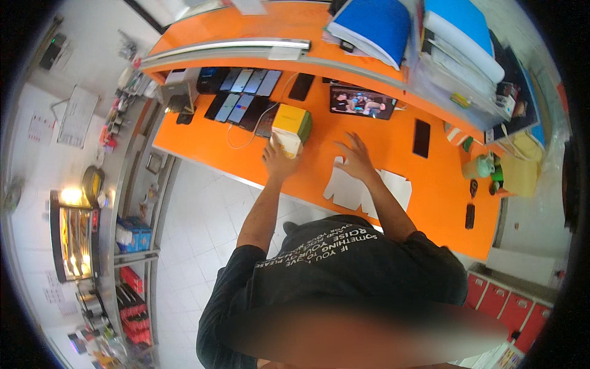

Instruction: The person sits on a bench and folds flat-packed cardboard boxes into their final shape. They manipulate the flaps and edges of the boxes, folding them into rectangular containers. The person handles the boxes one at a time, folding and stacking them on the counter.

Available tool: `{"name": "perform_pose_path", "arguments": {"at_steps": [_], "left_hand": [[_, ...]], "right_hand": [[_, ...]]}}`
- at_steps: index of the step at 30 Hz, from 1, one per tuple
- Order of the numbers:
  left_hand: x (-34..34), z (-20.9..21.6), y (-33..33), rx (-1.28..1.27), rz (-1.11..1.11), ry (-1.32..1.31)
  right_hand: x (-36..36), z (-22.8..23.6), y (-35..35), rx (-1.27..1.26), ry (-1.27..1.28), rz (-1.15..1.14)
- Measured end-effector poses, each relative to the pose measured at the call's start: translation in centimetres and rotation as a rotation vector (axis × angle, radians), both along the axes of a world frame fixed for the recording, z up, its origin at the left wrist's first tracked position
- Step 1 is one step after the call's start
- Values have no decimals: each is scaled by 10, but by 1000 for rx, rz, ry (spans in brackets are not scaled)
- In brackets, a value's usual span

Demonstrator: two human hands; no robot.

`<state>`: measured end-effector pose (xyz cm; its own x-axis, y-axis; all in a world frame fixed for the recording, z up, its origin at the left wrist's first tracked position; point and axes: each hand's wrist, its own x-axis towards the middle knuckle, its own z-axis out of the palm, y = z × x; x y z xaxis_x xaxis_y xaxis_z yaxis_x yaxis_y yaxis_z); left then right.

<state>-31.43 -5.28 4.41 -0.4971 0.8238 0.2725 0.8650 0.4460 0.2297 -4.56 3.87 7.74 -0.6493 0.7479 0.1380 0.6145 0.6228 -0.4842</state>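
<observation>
My left hand (279, 161) grips the near end of a small yellow, white and green box (291, 128) on the orange counter (424, 178). My right hand (354, 160) lies with fingers spread on the counter, pressing on flat white cardboard cut-outs (346, 189) that spread out under and beside my forearm. Both arms reach forward from my dark shirt.
Several phones (241, 92) lie in rows at the counter's far left, a tablet (361, 102) showing a picture stands behind, and a black phone (421, 138) lies to the right. Blue and white folder stacks (375, 24) sit on the upper shelf. Small items (479, 167) crowd the right end. A white tiled floor (196, 215) lies below.
</observation>
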Motion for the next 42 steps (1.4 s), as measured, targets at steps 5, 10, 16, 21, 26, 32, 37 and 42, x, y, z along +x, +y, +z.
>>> {"name": "perform_pose_path", "arguments": {"at_steps": [5,10,16,21,26,32,37,42], "left_hand": [[-25,-3,14,-47,-88,-71],[-12,16,17,-21,-36,56],[74,33,-15,222,-415,80],[151,-19,-58,-153,-365,-228],[152,-41,-92,-248,-360,-279],[147,-43,-118,-65,-405,-384],[162,-43,-130,10,-353,-414],[169,-46,-138,-26,-309,-380]], "right_hand": [[153,-31,-57,-152,-370,-420],[209,-72,-53,-278,-279,-478],[192,-42,-70,-155,-185,-425],[177,-49,-59,-151,-251,-326],[170,-49,-33,-44,-153,-150],[167,-88,-25,363,-6,-114],[171,-80,-43,434,126,-66],[152,-81,-20,-80,-25,-13]]}}
